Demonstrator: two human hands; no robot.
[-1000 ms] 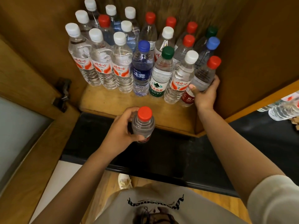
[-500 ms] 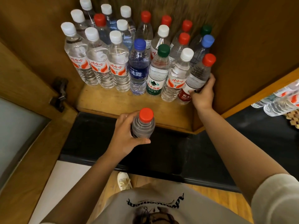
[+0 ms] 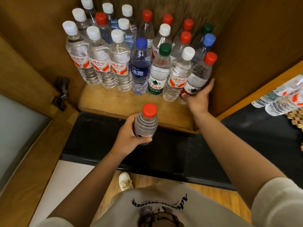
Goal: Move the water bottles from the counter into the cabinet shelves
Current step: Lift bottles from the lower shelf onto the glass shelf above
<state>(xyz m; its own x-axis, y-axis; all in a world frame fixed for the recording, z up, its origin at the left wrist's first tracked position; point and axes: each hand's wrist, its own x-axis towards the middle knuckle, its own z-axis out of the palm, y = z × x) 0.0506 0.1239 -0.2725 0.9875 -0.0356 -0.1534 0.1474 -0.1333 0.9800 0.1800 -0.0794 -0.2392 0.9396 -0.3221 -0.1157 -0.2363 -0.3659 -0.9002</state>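
Inside the cabinet (image 3: 255, 46), the wooden shelf (image 3: 105, 100) carries rows of upright water bottles (image 3: 121, 63) with white, red, blue and green caps; front row runs wall to wall; right hand (image 3: 199, 95) wraps the base of the red-capped bottle (image 3: 199, 74) at the row's right end, against the cabinet side, bottle tilted slightly left and touching its white-capped neighbour; left hand (image 3: 131, 135) clamped around a second red-capped bottle (image 3: 146, 123), held upright in front of the shelf edge, over the black tabletop (image 3: 172, 149); more bottles (image 3: 282, 99) lie on their sides on the tabletop at far right, beside a woven mat (image 3: 295, 117).
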